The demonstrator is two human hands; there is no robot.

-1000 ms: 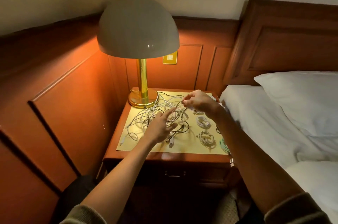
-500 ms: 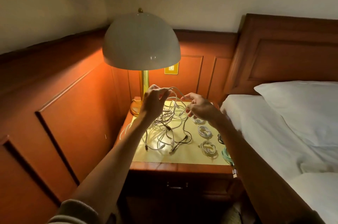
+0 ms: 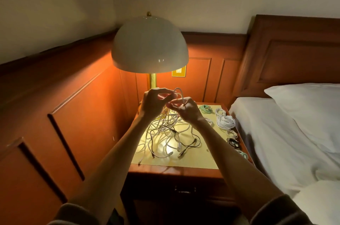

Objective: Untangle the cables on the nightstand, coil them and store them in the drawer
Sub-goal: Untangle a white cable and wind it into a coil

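Reaching over the nightstand (image 3: 174, 171) into the tangle of cables (image 3: 165, 131) lying there, with left hand (image 3: 153, 103) and right hand (image 3: 185, 109) pinching one white loop (image 3: 178, 88), raised higher than a second ago; untangling barely begun. Hemmed in by lamp (image 3: 150, 44) at far left, shut drawer (image 3: 184, 190) below, finished coils (image 3: 226, 121) at right.

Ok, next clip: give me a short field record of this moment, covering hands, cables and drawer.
setting: nightstand beside a bed, lamp lit
left hand: pinches a white cable above the tangle
right hand: pinches the same white cable
tangle: loose white and dark cables on the nightstand
coiled cables: several, along the nightstand's right side
drawer: closed
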